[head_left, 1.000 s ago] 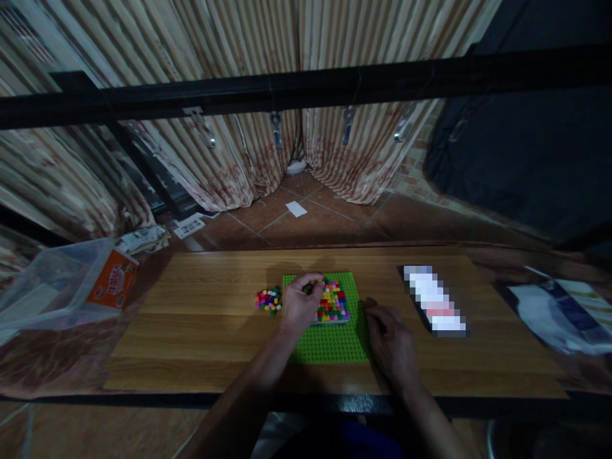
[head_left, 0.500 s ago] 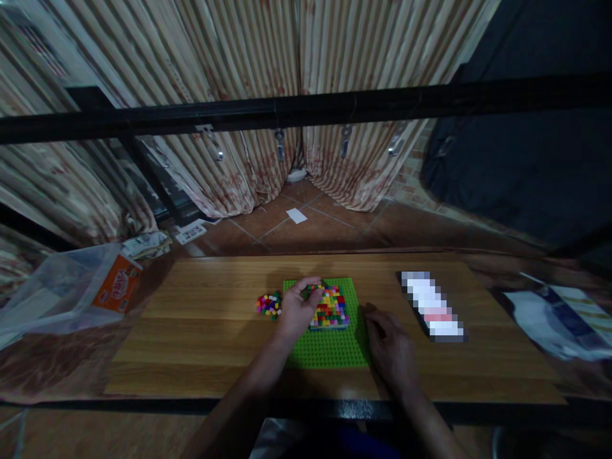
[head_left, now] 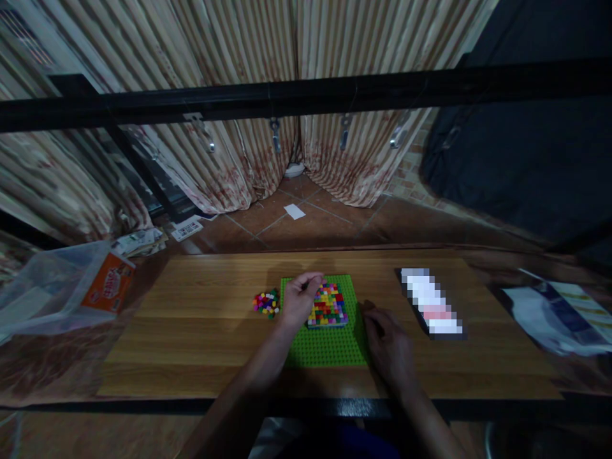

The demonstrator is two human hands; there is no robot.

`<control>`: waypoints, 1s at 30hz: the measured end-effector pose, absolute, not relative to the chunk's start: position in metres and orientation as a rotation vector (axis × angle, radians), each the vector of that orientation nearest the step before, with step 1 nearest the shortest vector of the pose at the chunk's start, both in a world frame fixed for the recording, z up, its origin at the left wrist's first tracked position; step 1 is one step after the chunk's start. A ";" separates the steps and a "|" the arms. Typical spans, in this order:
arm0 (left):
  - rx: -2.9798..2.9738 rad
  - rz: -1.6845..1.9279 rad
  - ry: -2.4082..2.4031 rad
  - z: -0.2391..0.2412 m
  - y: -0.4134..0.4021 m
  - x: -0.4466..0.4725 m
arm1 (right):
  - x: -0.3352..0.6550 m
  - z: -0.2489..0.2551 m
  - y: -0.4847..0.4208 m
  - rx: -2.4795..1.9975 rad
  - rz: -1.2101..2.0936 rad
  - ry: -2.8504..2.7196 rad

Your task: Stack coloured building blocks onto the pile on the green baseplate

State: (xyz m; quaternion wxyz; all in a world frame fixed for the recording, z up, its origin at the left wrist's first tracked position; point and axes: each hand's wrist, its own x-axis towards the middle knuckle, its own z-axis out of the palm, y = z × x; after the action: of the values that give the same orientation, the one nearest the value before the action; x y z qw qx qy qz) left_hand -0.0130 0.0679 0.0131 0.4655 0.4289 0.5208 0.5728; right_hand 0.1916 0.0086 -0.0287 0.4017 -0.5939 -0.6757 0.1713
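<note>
My left hand [head_left: 300, 298] is over the upper left of a multicoloured block of small toy bricks [head_left: 329, 307], thumb and fingertips pinched together. Whatever is between those fingertips is too small to make out. The block stands on a green studded baseplate [head_left: 327, 350], and my left hand covers part of its left side. At the baseplate's right edge rests my right hand [head_left: 388, 338], its fingers curled in; their inner side is hidden. Just left of the baseplate lies a small pile of loose coloured bricks [head_left: 266, 303].
A phone [head_left: 430, 303] with a blurred-out screen lies on the wooden table [head_left: 201, 319] to the right. Beyond the table's left end is a clear plastic bin [head_left: 62, 287] with an orange label. A plastic packet [head_left: 564, 315] lies off the right end. A dark rail [head_left: 306, 97] crosses behind.
My left thumb and fingers have closed into a tighter pinch over the brick block. The right hand stays by the baseplate's edge. The whole view has shifted slightly.
</note>
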 end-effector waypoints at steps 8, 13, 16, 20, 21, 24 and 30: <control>1.060 1.427 1.287 0.010 0.067 -0.011 | 0.191 -0.029 0.009 -1.500 0.395 -1.699; 1.053 1.433 1.252 0.007 0.067 -0.011 | 0.192 -0.030 0.009 -1.489 0.384 -1.712; 1.054 1.426 1.251 0.006 0.068 -0.011 | 0.193 -0.030 0.008 -1.492 0.396 -1.714; 1.054 1.408 1.279 0.006 0.069 -0.010 | 0.194 -0.029 0.008 -1.492 0.407 -1.724; 1.060 1.404 1.282 0.006 0.069 -0.010 | 0.194 -0.029 0.008 -1.498 0.398 -1.727; 1.075 1.408 1.261 0.005 0.068 -0.008 | 0.194 -0.029 0.008 -1.519 0.362 -1.734; 1.104 1.521 1.269 0.014 0.062 -0.026 | 0.194 -0.030 0.009 -1.489 0.321 -1.748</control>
State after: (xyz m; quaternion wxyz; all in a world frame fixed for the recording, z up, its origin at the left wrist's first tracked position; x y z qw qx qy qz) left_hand -0.0262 0.0619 0.0144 0.4231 0.4412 0.5068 0.6078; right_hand 0.1940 0.0092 -0.0302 0.3997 -0.5886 -0.6911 0.1271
